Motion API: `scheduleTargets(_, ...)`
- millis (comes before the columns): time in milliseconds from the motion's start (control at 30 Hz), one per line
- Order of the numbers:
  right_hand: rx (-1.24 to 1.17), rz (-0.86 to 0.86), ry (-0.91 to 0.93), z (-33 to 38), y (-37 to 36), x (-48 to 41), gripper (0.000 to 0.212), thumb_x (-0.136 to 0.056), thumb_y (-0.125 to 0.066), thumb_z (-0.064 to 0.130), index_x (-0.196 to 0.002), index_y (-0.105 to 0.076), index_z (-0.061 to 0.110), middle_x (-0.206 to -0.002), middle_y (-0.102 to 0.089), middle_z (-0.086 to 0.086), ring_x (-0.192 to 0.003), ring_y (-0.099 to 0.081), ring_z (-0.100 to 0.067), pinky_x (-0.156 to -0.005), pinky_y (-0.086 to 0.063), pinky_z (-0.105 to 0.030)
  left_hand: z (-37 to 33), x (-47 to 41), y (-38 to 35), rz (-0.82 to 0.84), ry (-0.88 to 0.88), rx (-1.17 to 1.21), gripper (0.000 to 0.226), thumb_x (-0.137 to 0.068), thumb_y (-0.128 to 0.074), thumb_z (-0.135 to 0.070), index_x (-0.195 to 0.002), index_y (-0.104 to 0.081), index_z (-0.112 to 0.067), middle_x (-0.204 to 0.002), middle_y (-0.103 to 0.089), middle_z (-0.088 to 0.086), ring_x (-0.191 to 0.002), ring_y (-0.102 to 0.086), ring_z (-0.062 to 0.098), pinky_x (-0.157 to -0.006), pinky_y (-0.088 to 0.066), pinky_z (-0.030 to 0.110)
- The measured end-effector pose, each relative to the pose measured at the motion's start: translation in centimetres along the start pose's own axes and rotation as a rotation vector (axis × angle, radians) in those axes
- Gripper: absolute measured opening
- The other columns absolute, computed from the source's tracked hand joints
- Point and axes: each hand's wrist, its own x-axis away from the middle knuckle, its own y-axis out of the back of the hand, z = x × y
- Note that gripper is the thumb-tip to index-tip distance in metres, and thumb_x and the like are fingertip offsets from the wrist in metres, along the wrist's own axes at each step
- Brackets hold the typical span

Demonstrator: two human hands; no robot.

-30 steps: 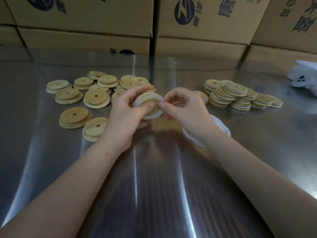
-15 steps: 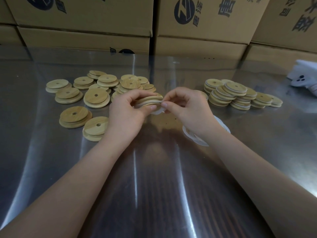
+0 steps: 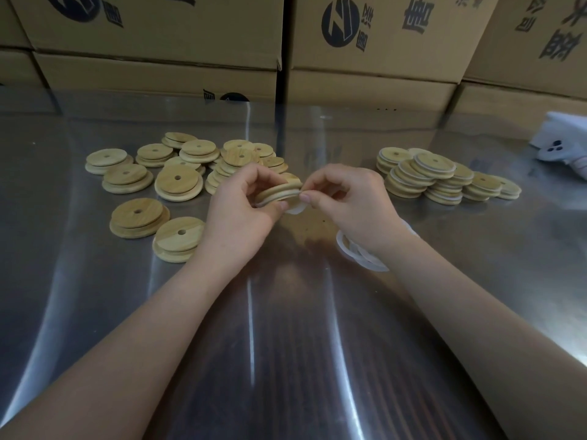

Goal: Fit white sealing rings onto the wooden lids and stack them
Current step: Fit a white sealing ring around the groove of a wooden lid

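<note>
My left hand [image 3: 241, 214] grips a round wooden lid [image 3: 279, 192] held almost flat above the steel table. My right hand [image 3: 346, 201] pinches a white sealing ring [image 3: 293, 208] at the lid's right edge; part of the ring hangs loose below the lid. Bare wooden lids [image 3: 178, 182] lie scattered at the left. Lids with white rings fitted [image 3: 425, 176] stand in overlapping stacks at the right. Loose white rings [image 3: 359, 252] lie under my right wrist, partly hidden.
Cardboard boxes [image 3: 365, 46] line the back of the shiny steel table [image 3: 286, 344]. A white object with dark dots [image 3: 559, 150] sits at the far right edge.
The lid has been tipped from facing me to nearly flat. My right fingers have worked along the ring at the lid's right edge.
</note>
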Motion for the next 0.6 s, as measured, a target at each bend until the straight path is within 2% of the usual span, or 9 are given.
scheduleTargets(100,0.019,-0.014,0.097,0.23,-0.21,-0.02,0.003,-0.080,-0.077,0.010,-0.079,-0.073,0.010,-0.072,-0.066,0.005,-0.067,-0.058,-0.008,-0.064,-0.043,-0.013,-0.14,0.14,-0.17,0.014,0.008,-0.045,0.032,-0.079,-0.077,-0.005,-0.095,-0.065,-0.030,-0.091,-0.067,-0.015,-0.088,-0.063,-0.002,-0.079,-0.049,0.012)
scheduleTargets(200,0.029,-0.022,0.169,0.45,-0.39,0.02,0.003,-0.079,-0.076,0.012,-0.079,-0.073,0.012,-0.073,-0.068,0.004,-0.068,-0.059,-0.008,-0.064,-0.044,-0.014,-0.23,0.18,-0.13,0.021,0.020,-0.048,0.025,-0.081,-0.075,-0.008,-0.102,-0.072,-0.022,-0.095,-0.070,-0.012,-0.091,-0.064,-0.001,-0.081,-0.050,0.014)
scheduleTargets(367,-0.001,-0.011,0.074,0.22,-0.59,0.04,0.007,-0.080,-0.074,0.013,-0.080,-0.067,0.011,-0.072,-0.061,0.012,-0.065,-0.060,-0.008,-0.062,-0.044,-0.016,-0.57,0.14,-0.10,-0.045,0.043,0.000,0.024,-0.082,-0.075,-0.008,-0.094,-0.070,-0.028,-0.092,-0.070,-0.013,-0.090,-0.064,0.000,-0.082,-0.050,0.016)
scheduleTargets(600,0.019,-0.027,0.036,0.16,-0.93,0.20,0.007,-0.079,-0.070,0.011,-0.078,-0.063,0.012,-0.071,-0.059,0.013,-0.066,-0.058,-0.010,-0.061,-0.044,-0.017,-0.76,0.19,-0.12,-0.037,0.012,-0.009,0.023,-0.083,-0.073,-0.004,-0.094,-0.067,-0.023,-0.090,-0.068,-0.014,-0.085,-0.062,-0.004,-0.078,-0.048,0.010)
